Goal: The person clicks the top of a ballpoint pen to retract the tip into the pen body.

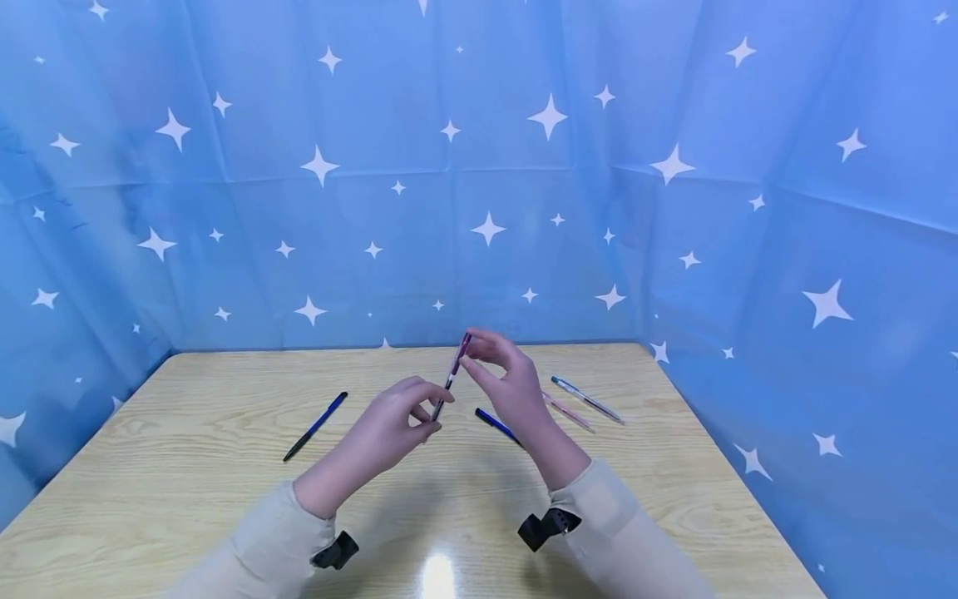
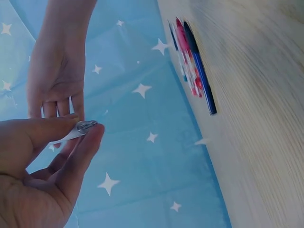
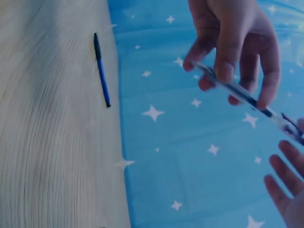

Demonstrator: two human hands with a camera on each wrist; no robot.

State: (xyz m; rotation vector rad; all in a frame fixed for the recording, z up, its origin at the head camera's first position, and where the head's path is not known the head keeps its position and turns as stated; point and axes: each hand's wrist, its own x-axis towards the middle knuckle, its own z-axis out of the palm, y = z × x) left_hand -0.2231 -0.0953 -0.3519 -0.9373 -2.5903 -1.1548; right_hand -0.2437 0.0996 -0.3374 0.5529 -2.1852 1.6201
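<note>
A slim pen with a purple upper part and a clear, dark-cored barrel is held tilted above the table between both hands. My left hand pinches its lower end with thumb and fingers; in the left wrist view the pen's silvery tip pokes out between thumb and forefinger. At the purple end, my right hand has thumb and forefinger on either side of the pen. Its other fingers are spread loosely in the left wrist view. Below the right hand lies a blue pen, partly covered by the wrist.
Another blue pen with black ends lies left of the hands on the wooden table. A pink pen and a clear pen with a teal end lie to the right. A blue star-patterned curtain hangs around the table.
</note>
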